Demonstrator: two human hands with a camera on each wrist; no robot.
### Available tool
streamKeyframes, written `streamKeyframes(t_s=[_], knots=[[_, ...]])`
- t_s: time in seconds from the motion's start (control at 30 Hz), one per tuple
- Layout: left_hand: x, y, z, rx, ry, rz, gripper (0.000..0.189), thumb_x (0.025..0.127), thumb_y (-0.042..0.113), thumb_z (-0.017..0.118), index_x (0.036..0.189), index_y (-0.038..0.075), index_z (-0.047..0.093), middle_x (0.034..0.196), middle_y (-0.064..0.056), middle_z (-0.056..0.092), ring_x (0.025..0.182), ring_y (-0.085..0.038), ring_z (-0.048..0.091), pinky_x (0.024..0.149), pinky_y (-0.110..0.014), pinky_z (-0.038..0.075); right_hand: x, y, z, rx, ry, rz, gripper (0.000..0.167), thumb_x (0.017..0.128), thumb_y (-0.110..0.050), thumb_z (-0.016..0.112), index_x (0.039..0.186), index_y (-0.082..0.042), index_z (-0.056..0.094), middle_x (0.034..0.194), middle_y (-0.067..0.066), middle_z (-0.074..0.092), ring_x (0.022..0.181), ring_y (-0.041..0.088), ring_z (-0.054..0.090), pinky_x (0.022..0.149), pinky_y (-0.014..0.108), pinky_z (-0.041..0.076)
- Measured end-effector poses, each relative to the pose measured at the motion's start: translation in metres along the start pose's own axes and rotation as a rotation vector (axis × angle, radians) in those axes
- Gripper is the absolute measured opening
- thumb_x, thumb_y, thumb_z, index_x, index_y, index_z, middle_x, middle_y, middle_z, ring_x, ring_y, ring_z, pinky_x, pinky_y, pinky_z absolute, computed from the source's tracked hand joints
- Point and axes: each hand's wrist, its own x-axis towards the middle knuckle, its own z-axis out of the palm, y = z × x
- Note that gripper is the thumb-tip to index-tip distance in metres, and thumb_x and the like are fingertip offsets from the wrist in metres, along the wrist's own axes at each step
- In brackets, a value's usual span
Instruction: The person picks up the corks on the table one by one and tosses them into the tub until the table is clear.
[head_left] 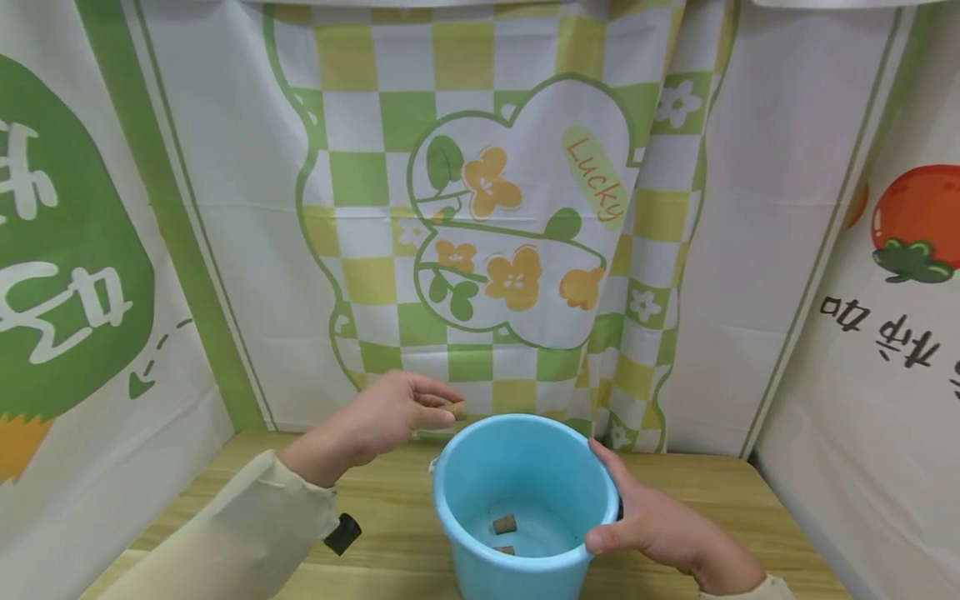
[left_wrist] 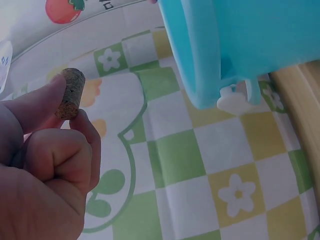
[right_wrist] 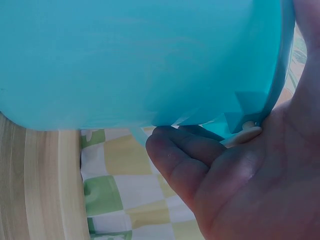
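A cork point(head_left: 456, 410) is pinched between the thumb and fingers of my left hand point(head_left: 382, 417), just beyond the far left rim of a light blue bucket point(head_left: 521, 583). In the left wrist view the same cork point(left_wrist: 73, 95) stands apart from the bucket rim point(left_wrist: 202, 55). Two more corks lie on the bucket's floor, one whole cork point(head_left: 505, 524) and one cork point(head_left: 506, 550) partly hidden by the near wall. My right hand point(head_left: 660, 521) grips the bucket's right side, thumb at the rim and fingers around the outside near the white handle mount point(right_wrist: 245, 134).
The bucket stands on a wooden table point(head_left: 401, 517). Behind it hangs a checked green and yellow cloth point(head_left: 472, 362), with printed white panels at both sides. A small black object point(head_left: 342, 533) shows by my left sleeve.
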Motion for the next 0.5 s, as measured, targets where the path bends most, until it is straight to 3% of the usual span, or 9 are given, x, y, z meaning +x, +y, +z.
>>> streamKeyframes(t_s=[0.2, 0.5], knots=[[0.003, 0.003, 0.011, 0.037, 0.004, -0.004, 0.025, 0.091, 0.017, 0.075, 0.115, 0.019, 0.075, 0.12, 0.0, 0.066, 0.12, -0.029, 0.055, 0.098, -0.058, 0.042, 0.0, 0.0, 0.0, -0.01, 0.003, 0.007, 0.121, 0.082, -0.038, 0.084, 0.159, -0.019, -0.008, 0.143, 0.024, 0.041, 0.118, 0.037, 0.051, 0.089, 0.041, 0.047], [0.007, 0.009, 0.019, 0.043, -0.018, -0.007, 0.024, 0.091, 0.02, 0.076, 0.114, 0.023, 0.074, 0.118, -0.001, 0.067, 0.115, -0.027, 0.058, 0.094, -0.051, 0.047, 0.001, 0.0, 0.0, -0.016, -0.002, 0.018, 0.121, 0.082, -0.039, 0.083, 0.159, -0.019, -0.008, 0.142, 0.024, 0.042, 0.117, 0.037, 0.051, 0.089, 0.041, 0.047]])
